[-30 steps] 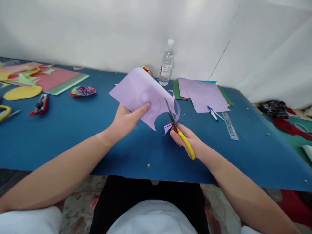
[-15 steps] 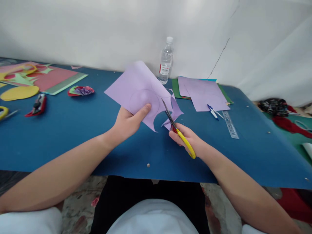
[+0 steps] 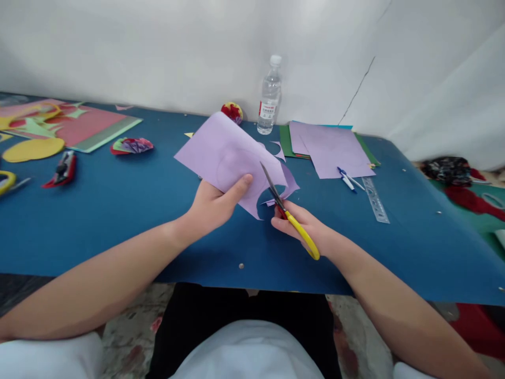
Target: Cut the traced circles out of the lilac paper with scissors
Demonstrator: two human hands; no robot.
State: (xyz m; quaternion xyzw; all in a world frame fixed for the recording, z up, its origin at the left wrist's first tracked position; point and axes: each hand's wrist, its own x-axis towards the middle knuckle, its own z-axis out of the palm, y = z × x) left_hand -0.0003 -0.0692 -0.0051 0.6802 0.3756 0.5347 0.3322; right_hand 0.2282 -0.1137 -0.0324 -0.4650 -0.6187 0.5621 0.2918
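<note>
The left hand (image 3: 211, 210) pinches the purple sheet (image 3: 221, 150), thumb on top, above the blue table (image 3: 118, 226). The right hand (image 3: 310, 223) grips the yellow-handled scissors (image 3: 302, 235), digits closed around the handles; the blades overlap the sheet's right side, near a curved cutout.

Shot from the wearer's head on the near side of a blue table (image 3: 118, 226) — facing forward and down toward a white wall (image 3: 158, 58). Framed wide, from the wearer's white top (image 3: 244, 350), close below at the bottom edge, to the space beyond the table's right end — centered near the left hand (image 3: 215, 209) and right hand (image 3: 310, 222).
</note>
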